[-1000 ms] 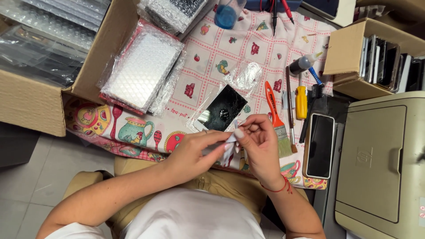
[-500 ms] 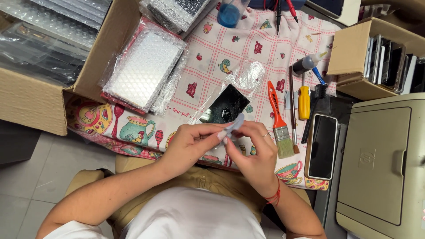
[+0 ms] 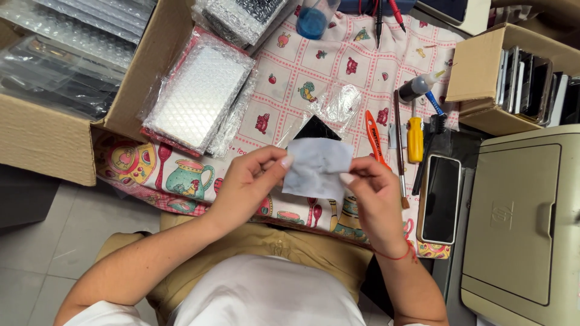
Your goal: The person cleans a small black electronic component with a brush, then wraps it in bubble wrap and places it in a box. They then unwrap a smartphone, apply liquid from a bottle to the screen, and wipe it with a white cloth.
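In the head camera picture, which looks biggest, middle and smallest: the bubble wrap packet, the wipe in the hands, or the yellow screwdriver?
1. Bubble wrap packet, clearly biggest.
2. Wipe, though held nearer the camera, so it may look bigger than it is.
3. Yellow screwdriver, smallest.

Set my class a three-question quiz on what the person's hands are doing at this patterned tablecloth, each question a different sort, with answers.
1. True or false: both hands hold the pale wipe.
2. Which lies nearest the right hand? A) blue cup B) orange-handled brush C) cardboard box
3. What wraps the flat packet beyond the left hand?

Key: 1 true; 2 B; 3 bubble wrap.
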